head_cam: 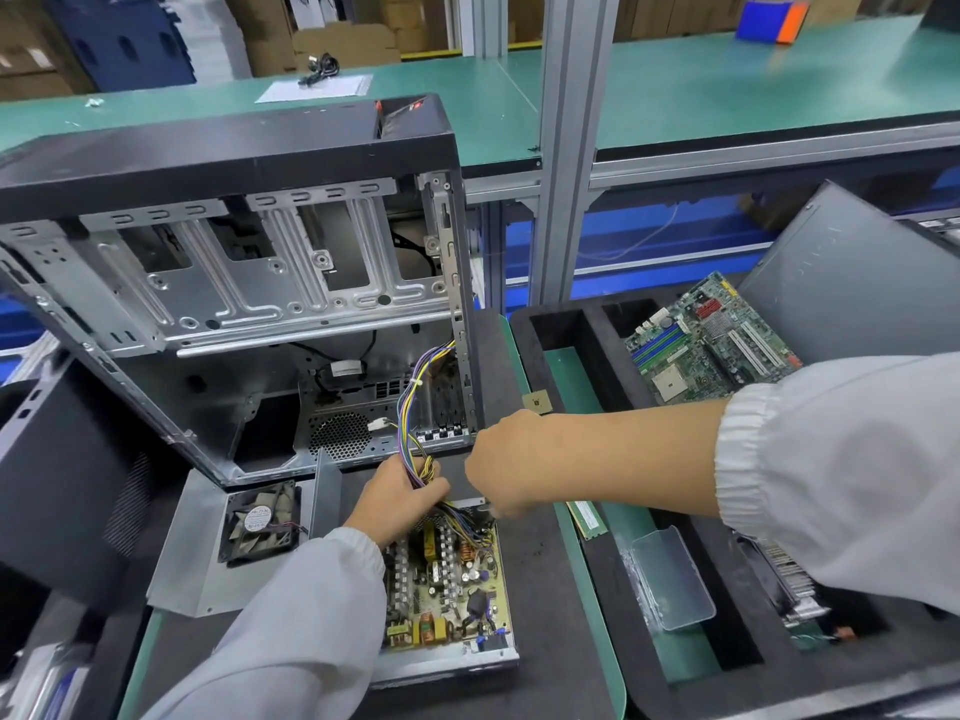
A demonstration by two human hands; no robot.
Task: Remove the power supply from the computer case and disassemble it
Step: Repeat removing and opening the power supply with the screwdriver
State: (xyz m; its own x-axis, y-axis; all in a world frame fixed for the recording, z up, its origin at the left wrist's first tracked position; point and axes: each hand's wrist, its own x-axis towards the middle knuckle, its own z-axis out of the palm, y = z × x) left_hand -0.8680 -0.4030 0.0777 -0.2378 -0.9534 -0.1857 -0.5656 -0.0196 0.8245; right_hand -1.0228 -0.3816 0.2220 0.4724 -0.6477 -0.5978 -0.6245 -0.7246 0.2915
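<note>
The computer case (249,283) stood open on the black mat (540,579), on the left side of the scene, with its bare metal frame facing the person. To the right of it lay a black foam tray (566,376) with several compartments. A motherboard (711,340) leaned in the far compartment of this tray, and a grey panel (852,283) stood behind it. A clear plastic box (670,584) lay in a nearer compartment, and a memory stick (587,519) rested at the left edge of the tray.

The power supply (447,595) was out of the case. It lay on the mat just near the case, between the two arms, with its cover off, so that the yellow circuit board and its parts were visible. The grey metal cover (192,558) lay to the left of it, and the black fan (262,519) rested on this cover.

A bundle of coloured wires (415,407) ran from the far end of the power supply up into the case. The left hand (400,498) gripped this bundle, with the fingers curled around the wires just above the board. The right hand (506,465) was at the far right corner of the power supply, knuckles up. Its fingers were curled downward, but it could not be told what they were pinching, because the hand itself hid them. Both arms wore white sleeves (841,491).
</note>
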